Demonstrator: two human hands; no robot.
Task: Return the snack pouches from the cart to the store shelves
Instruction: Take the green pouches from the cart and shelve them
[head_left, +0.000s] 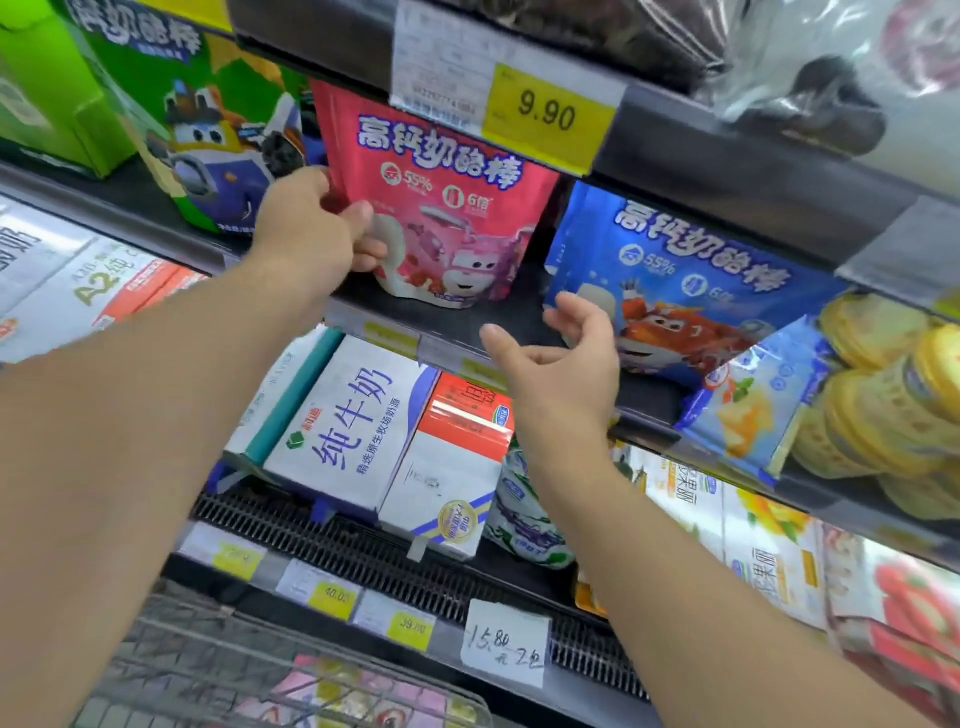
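A pink snack pouch with a cartoon plane stands upright on the dark middle shelf. My left hand pinches its lower left edge between thumb and fingers. To its right a blue snack pouch of the same kind leans on the shelf. Just in front of the blue pouch's lower left corner, my right hand hovers with fingers loosely curled, holding nothing. A green pouch stands to the left of the pink one. In the wire cart at the bottom left lie more pink packs.
Milk cartons fill the shelf below, behind price tags. A yellow 9.90 tag hangs from the upper shelf edge over the pink pouch. Round yellow tubs and a light blue pack sit at the right.
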